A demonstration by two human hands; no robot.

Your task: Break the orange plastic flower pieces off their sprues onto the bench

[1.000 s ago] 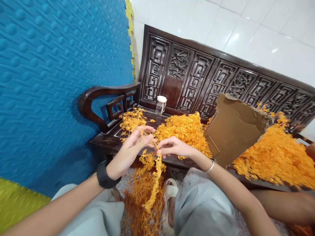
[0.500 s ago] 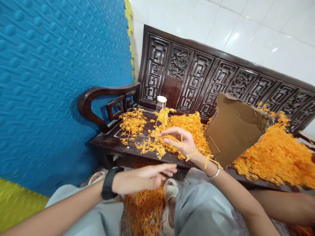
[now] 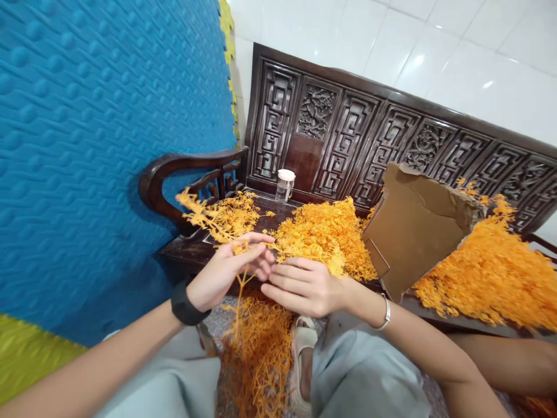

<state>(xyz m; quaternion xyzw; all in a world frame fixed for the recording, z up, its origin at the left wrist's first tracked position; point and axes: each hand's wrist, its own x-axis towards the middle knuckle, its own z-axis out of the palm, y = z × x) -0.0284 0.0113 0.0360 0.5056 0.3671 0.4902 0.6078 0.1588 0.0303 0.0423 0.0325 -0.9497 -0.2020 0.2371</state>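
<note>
Between the thumb and fingers of my left hand (image 3: pixel 220 270) is an orange sprig (image 3: pixel 204 216) that looks like a dyed plastic or dried branch. Its feathery tip points up and left, and a forked stem hangs below the hand. My right hand (image 3: pixel 302 285) is close beside it, fingertips near the left hand's, fingers curved and pressed together. What lies under its fingers is hidden. Just behind my hands, a heap of orange sprigs (image 3: pixel 326 232) covers part of the dark wooden bench (image 3: pixel 185 251). A smaller bunch of sprigs (image 3: pixel 241 212) lies by the armrest.
A clear jar with a white lid (image 3: pixel 285 184) stands against the carved backrest. On the right, a torn cardboard piece (image 3: pixel 418 223) leans between two heaps, the larger one (image 3: pixel 496 278) beyond it. Orange stems (image 3: pixel 261 360) litter the floor between my feet. Another person's arm (image 3: pixel 505 360) shows at right.
My left hand has risen from over my lap and taken hold of a sprig. My right hand has come down toward it; the sprig that lay along the right wrist has moved away.
</note>
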